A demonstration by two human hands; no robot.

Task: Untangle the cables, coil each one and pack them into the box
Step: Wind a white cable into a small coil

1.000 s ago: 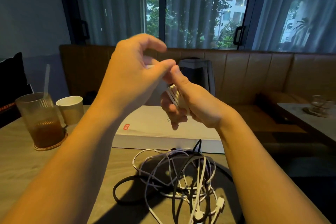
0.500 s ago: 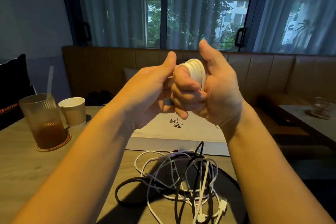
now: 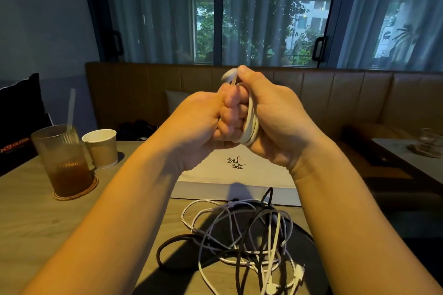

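Observation:
Both hands are raised above the table, pressed together. My right hand (image 3: 275,115) grips a coiled white cable (image 3: 251,127), whose loops run round its fingers. My left hand (image 3: 203,122) is curled against it and pinches the cable's loose end, which sticks up blurred above the thumbs. Below, a tangle of white and black cables (image 3: 239,242) lies on the wooden table (image 3: 36,223). Behind the tangle lies a flat white box (image 3: 239,182) with black lettering on its closed lid.
At the left stand a ribbed glass of brown drink with a straw (image 3: 62,163) on a coaster and a paper cup (image 3: 102,148). A brown bench (image 3: 359,103) runs along the back below the windows. Another table with a glass (image 3: 429,141) stands at the right.
The right hand has turned, so the coil now hangs low round its fingers instead of standing at the fingertips. The left hand has moved in closer and pinches the cable's end.

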